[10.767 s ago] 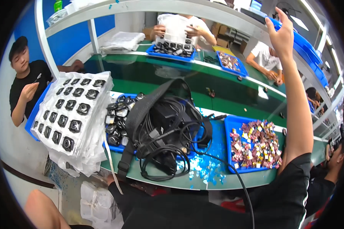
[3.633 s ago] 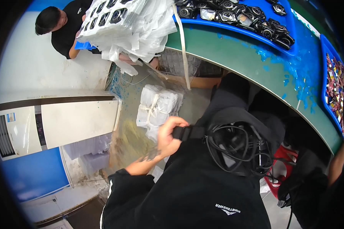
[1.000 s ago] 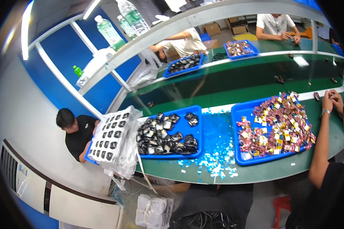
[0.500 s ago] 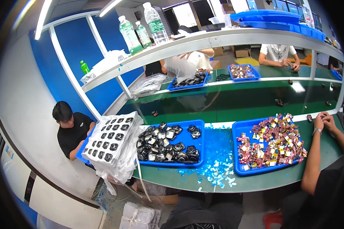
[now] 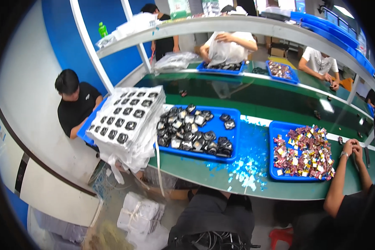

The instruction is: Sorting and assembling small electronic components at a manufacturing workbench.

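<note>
Neither of our hands shows, so we cannot tell whether the fingers are apart, together or clamped on something. Nearest to us, at the lower edge, a tangle of black cables [image 5: 214,239] lies at our lap. Before us on the green surface [image 5: 183,166] sits a blue tray [image 5: 233,134], mostly full of loose black square units [image 5: 180,130]. To its left, just beside it, we have a tall stack of white sheets [image 5: 146,127] with similar units set in rows on top. To the right, apart from it, a second tray [image 5: 272,151] holds a heap of pinkish pieces [image 5: 306,152]; blue flakes [image 5: 246,171] lie scattered between the two. Right of that, a co-worker's hands [image 5: 352,148] meet over the surface. Across from us, another person holds a translucent sheet [image 5: 223,53].
</note>
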The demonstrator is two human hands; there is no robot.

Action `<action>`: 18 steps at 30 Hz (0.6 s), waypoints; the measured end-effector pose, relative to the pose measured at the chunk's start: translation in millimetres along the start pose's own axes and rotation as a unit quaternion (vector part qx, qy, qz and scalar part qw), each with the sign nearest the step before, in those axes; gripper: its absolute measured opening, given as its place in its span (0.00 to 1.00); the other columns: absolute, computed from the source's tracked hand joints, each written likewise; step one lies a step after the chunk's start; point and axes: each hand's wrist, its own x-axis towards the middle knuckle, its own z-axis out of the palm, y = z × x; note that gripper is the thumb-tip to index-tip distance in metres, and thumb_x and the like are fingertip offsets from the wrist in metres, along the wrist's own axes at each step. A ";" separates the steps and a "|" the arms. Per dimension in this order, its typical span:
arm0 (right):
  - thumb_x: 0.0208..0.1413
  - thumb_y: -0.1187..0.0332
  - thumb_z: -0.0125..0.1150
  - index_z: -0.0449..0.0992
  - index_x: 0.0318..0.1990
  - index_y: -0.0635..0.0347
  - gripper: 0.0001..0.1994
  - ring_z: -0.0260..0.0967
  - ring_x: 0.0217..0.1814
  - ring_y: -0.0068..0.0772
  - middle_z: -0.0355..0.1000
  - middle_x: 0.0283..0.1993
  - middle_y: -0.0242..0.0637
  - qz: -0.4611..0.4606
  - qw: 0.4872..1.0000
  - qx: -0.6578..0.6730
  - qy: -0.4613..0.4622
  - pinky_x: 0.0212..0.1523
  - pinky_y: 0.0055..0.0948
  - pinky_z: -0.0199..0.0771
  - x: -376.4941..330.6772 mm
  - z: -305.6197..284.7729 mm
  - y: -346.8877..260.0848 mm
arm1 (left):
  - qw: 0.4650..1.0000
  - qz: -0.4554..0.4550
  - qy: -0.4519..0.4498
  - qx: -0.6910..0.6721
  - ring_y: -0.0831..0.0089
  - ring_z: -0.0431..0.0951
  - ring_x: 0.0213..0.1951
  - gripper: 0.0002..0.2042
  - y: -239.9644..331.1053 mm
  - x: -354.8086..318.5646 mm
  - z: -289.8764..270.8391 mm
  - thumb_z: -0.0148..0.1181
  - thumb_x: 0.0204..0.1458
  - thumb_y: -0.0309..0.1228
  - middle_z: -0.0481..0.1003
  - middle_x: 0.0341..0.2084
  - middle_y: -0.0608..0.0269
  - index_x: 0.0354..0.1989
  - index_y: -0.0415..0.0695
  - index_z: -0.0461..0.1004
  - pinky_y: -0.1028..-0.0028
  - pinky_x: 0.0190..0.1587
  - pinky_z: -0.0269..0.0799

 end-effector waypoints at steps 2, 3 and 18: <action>0.64 0.69 0.48 0.67 0.58 0.65 0.17 0.68 0.55 0.32 0.70 0.53 0.42 0.016 1.000 -0.021 -0.012 0.58 0.31 0.65 3.7 9.7 -2.7 | 1.000 -0.011 0.007 -0.016 0.69 0.73 0.28 0.08 2.2 -3.0 -4.7 0.57 0.52 0.24 0.71 0.28 0.61 0.39 0.39 0.68 0.71 0.30 0.68; 0.64 0.69 0.48 0.67 0.58 0.65 0.17 0.68 0.55 0.32 0.70 0.53 0.42 0.021 0.999 -0.031 -0.016 0.58 0.31 0.65 7.3 13.2 -5.1 | 1.000 -0.013 0.012 -0.023 0.69 0.73 0.28 0.08 5.0 -1.9 -6.9 0.57 0.52 0.24 0.71 0.28 0.61 0.39 0.39 0.68 0.71 0.29 0.68; 0.65 0.66 0.46 0.73 0.52 0.63 0.15 0.67 0.57 0.44 0.71 0.52 0.45 0.027 0.933 -0.323 -0.158 0.59 0.35 0.64 13.4 73.5 11.1 | 0.838 0.447 0.162 -0.267 0.72 0.66 0.18 0.17 105.0 133.5 -17.8 0.53 0.58 0.47 0.70 0.26 0.57 0.36 0.43 0.68 0.71 0.21 0.61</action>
